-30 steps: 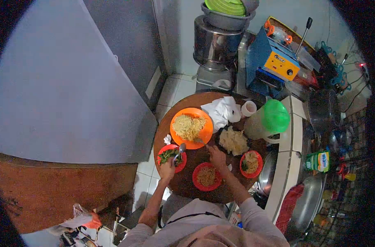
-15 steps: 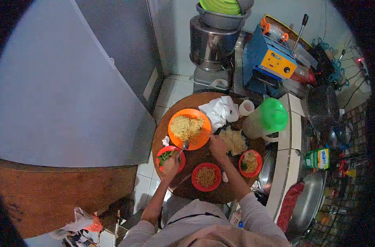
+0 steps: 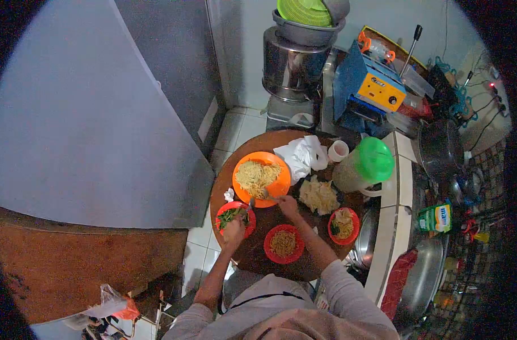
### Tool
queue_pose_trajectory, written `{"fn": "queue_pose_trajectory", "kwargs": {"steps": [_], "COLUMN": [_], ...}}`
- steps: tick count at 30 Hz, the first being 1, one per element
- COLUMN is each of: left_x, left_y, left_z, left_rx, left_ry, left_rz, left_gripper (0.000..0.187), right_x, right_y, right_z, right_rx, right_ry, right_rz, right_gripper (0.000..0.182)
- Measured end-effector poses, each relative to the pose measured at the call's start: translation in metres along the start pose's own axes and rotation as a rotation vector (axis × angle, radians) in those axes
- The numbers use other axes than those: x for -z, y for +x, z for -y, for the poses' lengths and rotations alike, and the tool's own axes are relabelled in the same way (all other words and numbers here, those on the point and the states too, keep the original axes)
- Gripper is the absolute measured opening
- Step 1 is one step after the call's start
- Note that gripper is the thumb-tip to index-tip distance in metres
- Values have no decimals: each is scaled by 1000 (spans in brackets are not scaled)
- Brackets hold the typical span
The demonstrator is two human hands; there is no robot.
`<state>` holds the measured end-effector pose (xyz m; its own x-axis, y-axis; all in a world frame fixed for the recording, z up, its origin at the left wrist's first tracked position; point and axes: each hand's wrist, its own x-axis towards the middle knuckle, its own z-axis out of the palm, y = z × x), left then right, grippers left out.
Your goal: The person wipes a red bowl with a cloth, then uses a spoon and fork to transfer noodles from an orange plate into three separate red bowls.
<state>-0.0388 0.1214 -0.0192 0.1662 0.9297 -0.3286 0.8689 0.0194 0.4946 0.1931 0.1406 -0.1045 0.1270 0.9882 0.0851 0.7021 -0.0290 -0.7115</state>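
Observation:
My left hand is closed on a metal spoon over the red plate of green leafy vegetables. The spoon's bowl end points toward the orange plate. On that plate lies a heap of pale yellow noodles. My right hand is closed on the handle of a metal fork or spoon, whose far end reaches the noodles' lower edge. Nearest me is a red plate of brown noodles. Crackers lie in a dark wrapping right of my right hand.
On the round wooden table are a red plate with noodles and greens, a green-lidded container, a white cup and a white plastic bag. A tiled counter edge borders the right side.
My right hand has moved left from beside the crackers toward the orange plate, with a utensil now showing in it. The left hand stays over the greens, its spoon shifted slightly.

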Motion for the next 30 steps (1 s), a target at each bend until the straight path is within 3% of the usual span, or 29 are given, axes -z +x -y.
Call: {"fn": "queue_pose_trajectory", "kwargs": {"steps": [1,3,5,9,13,15,18,22,24,30], "left_x": [0,3,5,15,20,17,16,20,19,14], "left_y": [0,2,4,2,3,5,4,0,-1,0], "left_z": [0,-1,-6,-11,-19,-15,-12,-9,-7,-2], "left_rx": [-43,-87,24,-56,3,-17,-24,21,13,-28], "left_ry": [-31,-64,-21,-58,-55,-61,-93,-38,-27,-53], "left_rz": [-49,-103,-68,-134,-73,-85,-86,-52,-47,-129], "left_gripper": [24,25,25,25,26,26,27,28,28,27], "right_x": [1,5,11,30,50,58,75,87,90,68], "right_y": [1,3,0,-1,6,7,0,-9,-12,-11], "right_z": [-5,-10,-8,6,26,40,53,69,72,68], "right_rx": [6,-50,-153,-351,-293,127,111,103,47,-21], "right_ry": [1,479,495,610,683,39,-224,-286,-407,-437], "right_rz": [-1,145,168,207,203,-157,-9,-45,171,-9], "right_gripper": [20,21,19,16,18,17,17,19,19,21]}}
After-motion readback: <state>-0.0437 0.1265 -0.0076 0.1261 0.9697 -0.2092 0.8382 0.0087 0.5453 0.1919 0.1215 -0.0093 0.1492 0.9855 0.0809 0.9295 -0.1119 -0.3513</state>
